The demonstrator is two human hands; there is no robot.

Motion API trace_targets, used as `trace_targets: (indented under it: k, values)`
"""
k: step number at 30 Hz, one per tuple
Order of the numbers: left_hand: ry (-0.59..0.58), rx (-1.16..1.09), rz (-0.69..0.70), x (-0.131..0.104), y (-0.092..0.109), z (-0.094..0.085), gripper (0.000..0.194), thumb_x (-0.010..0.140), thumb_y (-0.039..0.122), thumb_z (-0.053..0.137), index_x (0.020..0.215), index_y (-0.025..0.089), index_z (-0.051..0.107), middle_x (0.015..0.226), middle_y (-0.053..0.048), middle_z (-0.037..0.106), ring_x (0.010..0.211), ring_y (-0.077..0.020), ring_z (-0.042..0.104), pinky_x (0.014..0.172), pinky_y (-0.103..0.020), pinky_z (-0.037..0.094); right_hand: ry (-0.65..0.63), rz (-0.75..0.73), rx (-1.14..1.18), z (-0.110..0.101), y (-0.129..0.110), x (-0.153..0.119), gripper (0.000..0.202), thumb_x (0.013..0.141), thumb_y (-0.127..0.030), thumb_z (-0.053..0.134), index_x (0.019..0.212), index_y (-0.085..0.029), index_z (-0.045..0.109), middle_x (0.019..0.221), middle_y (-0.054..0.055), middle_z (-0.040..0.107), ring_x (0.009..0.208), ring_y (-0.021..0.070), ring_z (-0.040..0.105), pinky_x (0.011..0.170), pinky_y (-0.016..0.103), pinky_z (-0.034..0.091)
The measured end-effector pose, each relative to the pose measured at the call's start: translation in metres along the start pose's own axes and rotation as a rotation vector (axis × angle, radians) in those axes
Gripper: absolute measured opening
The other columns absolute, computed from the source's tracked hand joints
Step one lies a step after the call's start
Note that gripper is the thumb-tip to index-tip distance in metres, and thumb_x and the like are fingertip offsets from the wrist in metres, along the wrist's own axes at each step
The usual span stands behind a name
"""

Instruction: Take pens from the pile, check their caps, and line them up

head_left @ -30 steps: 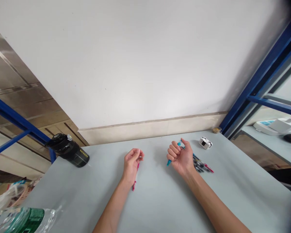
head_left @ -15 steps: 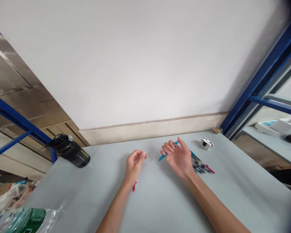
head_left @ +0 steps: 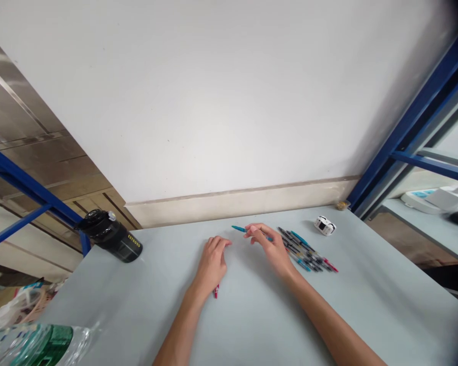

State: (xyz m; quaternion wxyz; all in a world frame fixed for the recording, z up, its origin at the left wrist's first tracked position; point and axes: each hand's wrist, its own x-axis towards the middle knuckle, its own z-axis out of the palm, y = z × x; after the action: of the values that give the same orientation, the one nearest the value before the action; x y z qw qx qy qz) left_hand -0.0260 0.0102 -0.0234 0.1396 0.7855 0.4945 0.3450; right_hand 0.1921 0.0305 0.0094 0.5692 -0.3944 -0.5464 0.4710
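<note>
My right hand (head_left: 269,246) is closed round a teal pen (head_left: 239,229), whose tip points left above the grey table (head_left: 248,315). To its left, my left hand (head_left: 212,262) is palm down low over the table, fingers curled together; whatever is under them is hidden. A red pen end (head_left: 216,291) shows beneath the left wrist, the rest of it covered by the hand. Just right of my right hand lies a loose pile of several pens (head_left: 309,254), mostly black and clear, with some teal and red ones.
A black bottle (head_left: 116,239) stands at the table's left edge, and a clear bottle with a green label (head_left: 55,345) is at the lower left. A small white case (head_left: 324,225) sits behind the pens. A small container (head_left: 342,205) is in the back right corner, by the blue frame (head_left: 408,117).
My right hand has turned from palm up to palm down, and the teal pen has swung leftward with it. My left hand has rolled palm down. More of the pen pile shows.
</note>
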Motion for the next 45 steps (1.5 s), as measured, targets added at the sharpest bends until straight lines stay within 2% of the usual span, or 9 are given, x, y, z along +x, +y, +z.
trace_targets:
  k: [4, 9, 13, 19, 23, 26, 29, 36, 45]
  values:
    - [0.037, 0.066, -0.004, 0.001, 0.000, -0.002, 0.049, 0.094, -0.008, 0.044, 0.123, 0.024, 0.068, 0.115, -0.008, 0.070, 0.108, -0.0280, 0.062, 0.096, -0.044, 0.051, -0.161, -0.225, -0.375, 0.007, -0.002, -0.013, 0.032, 0.106, -0.052, 0.064, 0.097, -0.023, 0.073, 0.115, 0.010, 0.071, 0.106, 0.0263, 0.068, 0.096, 0.039, 0.053]
    - [0.075, 0.105, -0.036, 0.003, 0.007, -0.004, 0.033, 0.106, 0.007, 0.046, 0.122, 0.026, 0.069, 0.113, -0.007, 0.070, 0.107, -0.0265, 0.064, 0.097, -0.044, 0.055, -0.426, -0.345, -0.626, 0.013, 0.001, -0.025, 0.024, 0.112, -0.043, 0.055, 0.106, -0.023, 0.068, 0.110, 0.008, 0.068, 0.097, 0.0224, 0.066, 0.090, 0.036, 0.053]
    - [0.048, 0.106, -0.028, 0.004, 0.009, -0.003, 0.023, 0.104, 0.014, 0.058, 0.118, 0.026, 0.072, 0.116, -0.007, 0.070, 0.109, -0.0272, 0.064, 0.099, -0.046, 0.057, -0.508, -0.386, -0.699, 0.014, 0.003, -0.026, 0.031, 0.117, -0.037, 0.045, 0.100, -0.023, 0.067, 0.099, 0.006, 0.068, 0.093, 0.0222, 0.065, 0.086, 0.034, 0.051]
    - [0.038, 0.076, 0.018, 0.003, 0.004, 0.002, 0.035, 0.104, 0.011, 0.052, 0.130, 0.026, 0.069, 0.130, -0.009, 0.069, 0.122, -0.0275, 0.064, 0.108, -0.049, 0.057, -0.410, -0.308, -0.971, -0.008, -0.002, -0.013, 0.025, 0.114, -0.031, 0.048, 0.098, -0.024, 0.066, 0.097, 0.007, 0.068, 0.080, 0.0211, 0.064, 0.076, 0.034, 0.048]
    - [0.045, 0.079, 0.030, 0.002, 0.001, 0.005, 0.041, 0.101, 0.005, 0.047, 0.128, 0.026, 0.069, 0.131, -0.008, 0.070, 0.124, -0.0266, 0.066, 0.108, -0.048, 0.057, -0.287, -0.271, -1.227, -0.055, -0.002, -0.012, 0.012, 0.107, -0.030, 0.056, 0.105, -0.024, 0.066, 0.103, 0.010, 0.069, 0.085, 0.0262, 0.066, 0.076, 0.038, 0.048]
    - [0.055, 0.098, 0.020, 0.002, 0.001, 0.006, 0.037, 0.100, 0.006, 0.050, 0.125, 0.026, 0.069, 0.126, -0.008, 0.070, 0.119, -0.0268, 0.068, 0.106, -0.048, 0.058, -0.131, -0.326, -1.327, -0.096, 0.005, -0.024, 0.019, 0.107, -0.034, 0.052, 0.107, -0.023, 0.067, 0.107, 0.013, 0.068, 0.095, 0.0316, 0.065, 0.080, 0.042, 0.050]
    - [0.054, 0.104, -0.003, 0.001, 0.002, 0.007, 0.026, 0.101, 0.014, 0.059, 0.122, 0.025, 0.068, 0.121, -0.008, 0.068, 0.115, -0.0278, 0.068, 0.104, -0.050, 0.058, -0.047, -0.349, -1.393, -0.121, 0.015, -0.044, 0.025, 0.108, -0.041, 0.049, 0.104, -0.023, 0.067, 0.106, 0.014, 0.067, 0.092, 0.0321, 0.062, 0.082, 0.046, 0.050]
    - [0.070, 0.096, -0.027, -0.001, -0.001, 0.006, 0.037, 0.095, 0.006, 0.055, 0.126, 0.024, 0.066, 0.120, -0.008, 0.067, 0.114, -0.0273, 0.066, 0.103, -0.049, 0.059, 0.081, -0.403, -1.391, -0.116, 0.031, -0.067, 0.027, 0.112, -0.043, 0.047, 0.100, -0.023, 0.060, 0.111, 0.012, 0.067, 0.098, 0.0321, 0.060, 0.083, 0.046, 0.048]
    - [0.083, 0.066, -0.020, -0.002, -0.002, 0.008, 0.052, 0.088, -0.004, 0.048, 0.127, 0.025, 0.064, 0.124, -0.008, 0.065, 0.117, -0.0259, 0.065, 0.104, -0.048, 0.059, 0.126, -0.540, -1.071, -0.111, 0.010, -0.069, 0.007, 0.113, -0.028, 0.051, 0.116, -0.024, 0.056, 0.114, 0.011, 0.069, 0.102, 0.0288, 0.065, 0.084, 0.042, 0.048]
